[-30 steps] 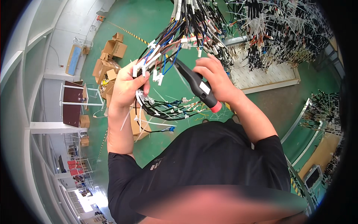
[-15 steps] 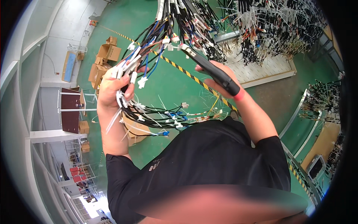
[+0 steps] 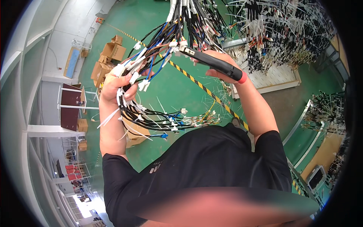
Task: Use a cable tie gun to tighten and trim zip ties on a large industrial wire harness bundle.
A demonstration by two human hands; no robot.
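Having drifted a little since the earlier frame, with the black-handled cutting tool with a red butt end lying flatter and its tip closer under the hanging strands. Gripping, with the left hand, a thick bundle of black, blue and white wires with white plastic connectors, fingers curled tight around it, loose ends trailing down toward the chest. Wrapping the right hand closed around the tool handle, tip touching the bundle just below the dense mass of hanging wire harnesses. Probably best keeping the bundle taut and steady, easing the tip only against the tie or strand meant, clear of neighbouring insulation and of the left fingers. Standing over green floor, brown cardboard boxes well off.
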